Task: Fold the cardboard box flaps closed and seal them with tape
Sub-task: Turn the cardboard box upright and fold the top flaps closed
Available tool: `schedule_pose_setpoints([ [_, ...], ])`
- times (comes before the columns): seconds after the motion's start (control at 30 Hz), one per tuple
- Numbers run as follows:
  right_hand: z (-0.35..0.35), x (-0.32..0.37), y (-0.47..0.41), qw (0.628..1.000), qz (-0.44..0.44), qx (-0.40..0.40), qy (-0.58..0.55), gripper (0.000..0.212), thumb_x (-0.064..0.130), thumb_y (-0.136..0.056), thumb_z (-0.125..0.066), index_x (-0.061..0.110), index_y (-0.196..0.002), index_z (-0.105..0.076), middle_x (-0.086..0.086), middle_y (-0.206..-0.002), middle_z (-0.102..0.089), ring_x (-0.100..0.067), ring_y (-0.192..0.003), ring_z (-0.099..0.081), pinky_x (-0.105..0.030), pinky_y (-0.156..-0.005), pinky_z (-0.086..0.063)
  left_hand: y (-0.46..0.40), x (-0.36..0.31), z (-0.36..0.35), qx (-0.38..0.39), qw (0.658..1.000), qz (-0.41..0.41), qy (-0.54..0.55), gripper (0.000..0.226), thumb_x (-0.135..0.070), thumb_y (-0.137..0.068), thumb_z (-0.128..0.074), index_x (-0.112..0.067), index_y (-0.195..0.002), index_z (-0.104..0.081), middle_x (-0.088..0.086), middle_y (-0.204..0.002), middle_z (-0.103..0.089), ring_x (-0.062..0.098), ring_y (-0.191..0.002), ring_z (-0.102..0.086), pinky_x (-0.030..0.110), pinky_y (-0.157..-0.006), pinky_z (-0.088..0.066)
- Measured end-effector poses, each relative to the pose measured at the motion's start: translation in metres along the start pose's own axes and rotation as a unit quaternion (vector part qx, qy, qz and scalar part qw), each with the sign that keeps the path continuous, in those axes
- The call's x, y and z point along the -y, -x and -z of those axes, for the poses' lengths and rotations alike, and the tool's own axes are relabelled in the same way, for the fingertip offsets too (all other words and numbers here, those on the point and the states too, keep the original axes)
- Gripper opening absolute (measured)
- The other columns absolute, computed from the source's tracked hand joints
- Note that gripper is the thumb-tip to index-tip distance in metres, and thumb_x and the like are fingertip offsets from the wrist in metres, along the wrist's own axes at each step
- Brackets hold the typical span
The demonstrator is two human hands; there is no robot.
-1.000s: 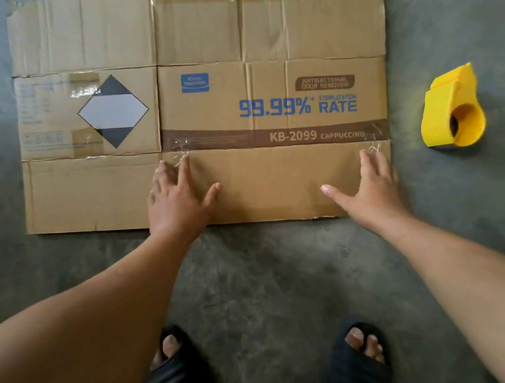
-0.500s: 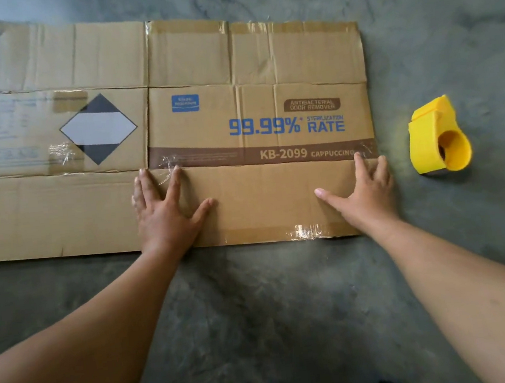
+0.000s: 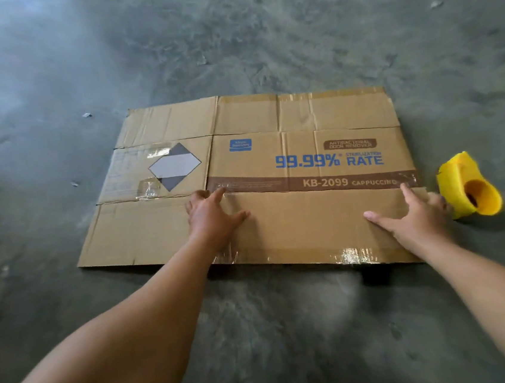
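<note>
Both sets of fingers lie spread and nearly straight on the near flap (image 3: 304, 220) of the flattened cardboard box (image 3: 272, 158), gripping nothing. The left hand (image 3: 212, 219) presses flat near the flap's left end, fingertips at the crease below the brown printed band. The right hand (image 3: 416, 217) rests at the flap's right end, index finger pointing to the same crease, thumb stretched left. I take it the hands sit one at each end so the long flap can be folded up evenly along that crease. The box lies flat on the concrete floor (image 3: 259, 331), old tape glinting along its near edge. Just right of the right hand sits a yellow tape dispenser (image 3: 469, 190), untouched.
</note>
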State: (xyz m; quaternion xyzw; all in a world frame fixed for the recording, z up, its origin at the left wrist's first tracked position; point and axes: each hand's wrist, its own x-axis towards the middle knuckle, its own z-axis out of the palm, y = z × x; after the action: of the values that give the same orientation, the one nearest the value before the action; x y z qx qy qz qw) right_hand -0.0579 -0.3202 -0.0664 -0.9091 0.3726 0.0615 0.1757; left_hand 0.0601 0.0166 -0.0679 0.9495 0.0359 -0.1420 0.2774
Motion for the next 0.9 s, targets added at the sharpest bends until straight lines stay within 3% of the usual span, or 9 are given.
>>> schedule_pose_setpoints([
  [0.13,0.044,0.020,-0.013,0.998,0.045,-0.031,0.021,0.109,0.086,-0.059,-0.055,0.024,-0.147,-0.038,-0.020,-0.140,-0.040,-0.039,-0.129,-0.033,-0.042,-0.107,-0.029,-0.008,-0.020,0.035,-0.039,0.999,-0.003,0.034,0.085,-0.050,-0.076,-0.080,-0.026,-0.148,-0.043,0.015,-0.141,-0.038,0.033,-0.136,-0.030,0.042,-0.113,-0.030],
  [0.23,0.088,0.047,-0.022,0.996,0.080,-0.045,0.004,0.108,0.085,-0.059,-0.057,0.020,-0.145,-0.041,-0.017,-0.143,-0.042,-0.035,-0.131,-0.035,-0.041,-0.108,-0.031,-0.016,-0.038,0.071,-0.061,0.997,-0.014,0.043,0.076,-0.050,-0.074,-0.081,-0.026,-0.141,-0.053,0.016,-0.136,-0.045,0.034,-0.133,-0.038,0.042,-0.112,-0.034],
  [0.3,0.122,0.067,-0.024,0.993,0.103,-0.051,-0.018,0.101,0.079,-0.062,-0.062,0.020,-0.143,-0.045,-0.017,-0.141,-0.045,-0.035,-0.129,-0.039,-0.040,-0.105,-0.034,-0.025,-0.050,0.102,-0.075,0.995,-0.018,0.056,0.073,-0.062,-0.064,-0.082,-0.033,-0.127,-0.063,0.014,-0.128,-0.055,0.033,-0.124,-0.049,0.044,-0.108,-0.041],
  [0.37,0.157,0.086,-0.024,0.990,0.122,-0.056,-0.037,0.097,0.078,-0.063,-0.064,0.022,-0.141,-0.048,-0.015,-0.141,-0.049,-0.036,-0.127,-0.043,-0.039,-0.102,-0.037,-0.041,-0.057,0.129,-0.093,0.992,-0.020,0.082,0.078,-0.082,-0.039,-0.074,-0.041,-0.105,-0.066,0.011,-0.121,-0.060,0.031,-0.116,-0.056,0.046,-0.102,-0.046],
  [0.43,0.188,0.102,-0.023,0.988,0.135,-0.053,-0.053,0.092,0.075,-0.064,-0.066,0.022,-0.138,-0.052,-0.011,-0.142,-0.051,-0.034,-0.126,-0.047,-0.037,-0.099,-0.039,-0.057,-0.061,0.154,-0.110,0.989,-0.021,0.102,0.075,-0.083,-0.029,-0.073,-0.042,-0.091,-0.063,0.008,-0.119,-0.063,0.028,-0.112,-0.059,0.045,-0.099,-0.049],
  [0.5,0.213,0.114,-0.021,0.984,0.149,-0.055,-0.075,0.086,0.071,-0.067,-0.069,0.021,-0.136,-0.055,-0.007,-0.140,-0.053,-0.030,-0.123,-0.052,-0.032,-0.091,-0.040,-0.034,-0.086,0.186,-0.116,0.986,-0.038,0.110,0.062,-0.064,-0.048,-0.086,-0.036,-0.099,-0.067,0.007,-0.121,-0.064,0.024,-0.107,-0.060,0.036,-0.091,-0.050],
  [0.6,0.238,0.127,-0.019,0.978,0.166,-0.064,-0.109,0.084,0.069,-0.066,-0.071,0.020,-0.133,-0.058,-0.006,-0.137,-0.056,-0.028,-0.118,-0.056,-0.030,-0.084,-0.038,-0.027,-0.101,0.220,-0.125,0.983,-0.063,0.118,0.056,-0.040,-0.068,-0.088,-0.022,-0.117,-0.068,0.008,-0.128,-0.060,0.018,-0.102,-0.056,0.029,-0.079,-0.042],
  [0.77,0.224,0.135,-0.013,0.972,0.180,-0.042,-0.142,0.090,0.071,-0.061,-0.072,0.022,-0.134,-0.057,-0.007,-0.139,-0.054,-0.028,-0.120,-0.053,-0.035,-0.092,-0.041,-0.022,-0.093,0.245,-0.144,0.983,-0.080,0.084,0.063,-0.041,-0.072,-0.086,-0.022,-0.127,-0.063,0.009,-0.140,-0.054,0.026,-0.122,-0.054,0.030,-0.086,-0.039],
  [0.9,0.204,0.123,-0.013,0.980,0.173,-0.021,-0.101,0.089,0.070,-0.063,-0.071,0.025,-0.138,-0.052,-0.009,-0.140,-0.052,-0.031,-0.121,-0.052,-0.037,-0.092,-0.043,-0.017,-0.077,0.226,-0.129,0.988,-0.079,0.040,0.063,-0.045,-0.072,-0.084,-0.026,-0.129,-0.063,0.009,-0.135,-0.058,0.026,-0.119,-0.055,0.031,-0.084,-0.041],
])
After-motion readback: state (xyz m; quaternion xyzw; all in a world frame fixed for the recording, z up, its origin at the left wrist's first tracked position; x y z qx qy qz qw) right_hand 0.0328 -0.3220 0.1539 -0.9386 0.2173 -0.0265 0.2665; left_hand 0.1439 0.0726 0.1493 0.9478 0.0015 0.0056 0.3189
